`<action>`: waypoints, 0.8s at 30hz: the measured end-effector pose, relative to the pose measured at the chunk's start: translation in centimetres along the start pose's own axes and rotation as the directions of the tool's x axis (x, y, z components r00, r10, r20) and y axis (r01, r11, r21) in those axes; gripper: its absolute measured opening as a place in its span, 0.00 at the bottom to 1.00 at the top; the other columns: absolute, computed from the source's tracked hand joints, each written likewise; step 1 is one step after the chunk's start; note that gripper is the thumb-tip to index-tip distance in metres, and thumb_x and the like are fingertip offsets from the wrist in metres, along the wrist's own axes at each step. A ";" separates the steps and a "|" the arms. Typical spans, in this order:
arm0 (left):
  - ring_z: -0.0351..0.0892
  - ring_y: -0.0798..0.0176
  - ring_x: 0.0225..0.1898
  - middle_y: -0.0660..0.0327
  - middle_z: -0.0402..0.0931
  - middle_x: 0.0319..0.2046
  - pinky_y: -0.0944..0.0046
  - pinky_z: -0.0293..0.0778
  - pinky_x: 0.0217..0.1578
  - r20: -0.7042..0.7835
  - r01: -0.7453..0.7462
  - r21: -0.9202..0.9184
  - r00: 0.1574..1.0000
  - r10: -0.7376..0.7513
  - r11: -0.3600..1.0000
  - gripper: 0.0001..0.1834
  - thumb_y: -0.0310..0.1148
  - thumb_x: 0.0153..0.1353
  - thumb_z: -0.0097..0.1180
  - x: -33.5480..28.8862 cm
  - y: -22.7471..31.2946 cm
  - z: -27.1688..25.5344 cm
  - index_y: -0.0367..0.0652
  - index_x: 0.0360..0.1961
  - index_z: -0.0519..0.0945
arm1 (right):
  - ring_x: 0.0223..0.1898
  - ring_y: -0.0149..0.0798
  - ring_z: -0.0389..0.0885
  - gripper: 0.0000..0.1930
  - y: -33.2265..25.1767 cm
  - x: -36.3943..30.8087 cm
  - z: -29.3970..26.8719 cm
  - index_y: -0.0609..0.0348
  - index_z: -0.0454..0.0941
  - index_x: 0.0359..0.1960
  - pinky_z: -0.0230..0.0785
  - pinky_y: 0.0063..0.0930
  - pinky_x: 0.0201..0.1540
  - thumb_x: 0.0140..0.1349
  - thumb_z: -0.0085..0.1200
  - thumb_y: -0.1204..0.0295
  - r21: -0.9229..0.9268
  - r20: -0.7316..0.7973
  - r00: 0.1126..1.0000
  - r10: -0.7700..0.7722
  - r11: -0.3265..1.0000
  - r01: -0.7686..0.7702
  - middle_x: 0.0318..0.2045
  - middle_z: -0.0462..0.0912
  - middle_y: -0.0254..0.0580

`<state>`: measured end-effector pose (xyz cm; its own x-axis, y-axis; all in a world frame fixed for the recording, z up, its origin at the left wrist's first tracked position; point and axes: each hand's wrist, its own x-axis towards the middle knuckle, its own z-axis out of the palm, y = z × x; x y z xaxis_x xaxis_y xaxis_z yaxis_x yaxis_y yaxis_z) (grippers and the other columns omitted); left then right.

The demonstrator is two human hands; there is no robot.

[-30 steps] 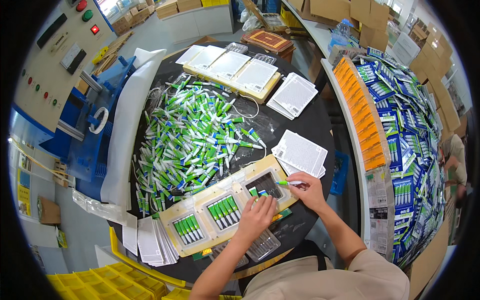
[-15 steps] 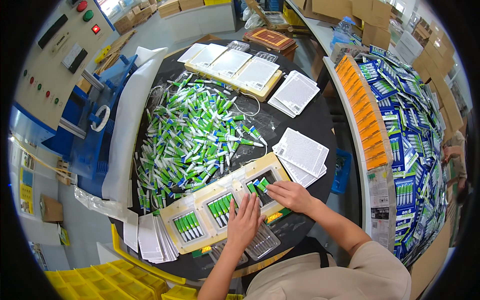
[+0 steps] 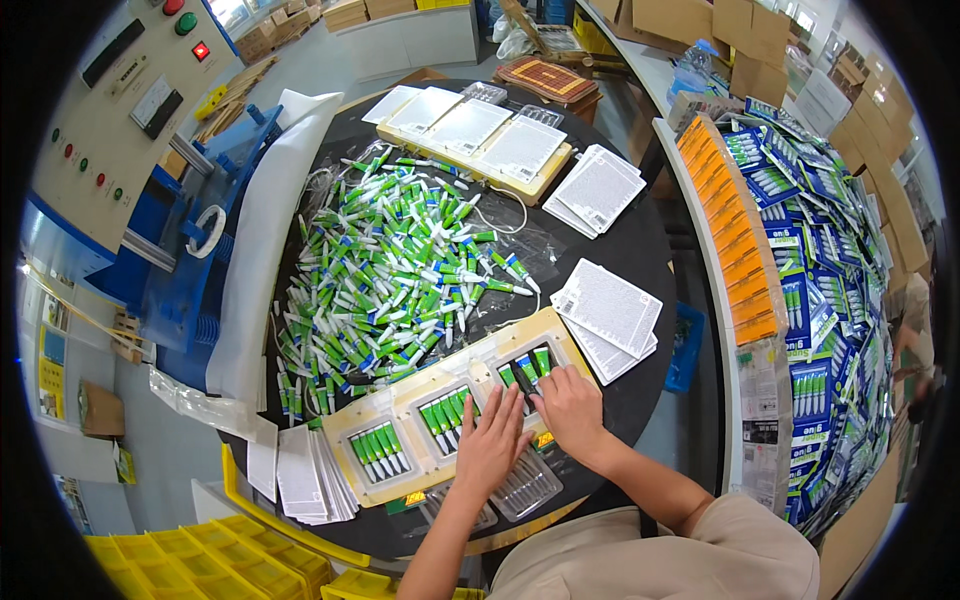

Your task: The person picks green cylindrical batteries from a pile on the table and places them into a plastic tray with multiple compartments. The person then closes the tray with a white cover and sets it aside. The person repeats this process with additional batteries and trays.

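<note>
- Head view: the left hand (image 3: 492, 440) lies flat, fingers long and thumb spread, reaching over the middle and right compartments of the cream fixture (image 3: 565, 335)
- The right hand (image 3: 570, 405) curls over the right compartment's near side, fingertips down among the green-capped ends of the tubes (image 3: 543, 360); whether it pinches one, cannot tell
- Left compartment's row (image 3: 378, 452) lies neatly side by side, loose pile (image 3: 400, 260) beyond
- Step in hand, seemingly: seating tubes on the right; next move calls for light, level fingers closing the gaps
</note>
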<state>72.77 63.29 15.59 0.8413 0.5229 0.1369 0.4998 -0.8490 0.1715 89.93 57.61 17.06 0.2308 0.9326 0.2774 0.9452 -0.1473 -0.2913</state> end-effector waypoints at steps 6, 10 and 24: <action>0.56 0.57 0.76 0.62 0.63 0.74 0.37 0.47 0.74 0.002 0.002 -0.018 1.000 -0.002 1.000 0.34 0.51 0.68 0.57 -0.1 0.0 0.0 0.43 0.69 0.71 | 0.40 0.46 0.78 0.11 -0.1 0.0 0.3 0.57 0.81 0.35 0.73 0.38 0.38 0.54 0.68 0.68 0.069 -0.024 0.993 0.119 0.991 -0.118 0.33 0.77 0.40; 0.56 0.57 0.76 0.62 0.62 0.74 0.37 0.47 0.74 -0.012 0.005 -0.032 1.000 -0.005 0.999 0.34 0.50 0.68 0.57 -0.1 -0.1 0.1 0.43 0.69 0.71 | 0.39 0.46 0.81 0.07 0.5 -0.2 -0.5 0.58 0.82 0.36 0.75 0.38 0.37 0.56 0.65 0.72 0.201 -0.088 0.979 0.185 0.966 -0.164 0.36 0.81 0.41; 0.55 0.58 0.77 0.62 0.61 0.74 0.37 0.45 0.75 0.006 -0.002 -0.072 1.000 0.002 0.997 0.35 0.51 0.69 0.55 0.0 -0.5 -0.1 0.43 0.71 0.69 | 0.47 0.52 0.83 0.15 1.7 -0.6 0.6 0.67 0.82 0.46 0.78 0.40 0.49 0.56 0.54 0.80 0.348 -0.187 0.951 -0.246 0.889 0.299 0.47 0.83 0.51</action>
<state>72.50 63.67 15.61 0.8437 0.5205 0.1316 0.4821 -0.8424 0.2408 91.22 56.97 15.88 0.0298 0.8613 0.5072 0.8287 0.2625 -0.4944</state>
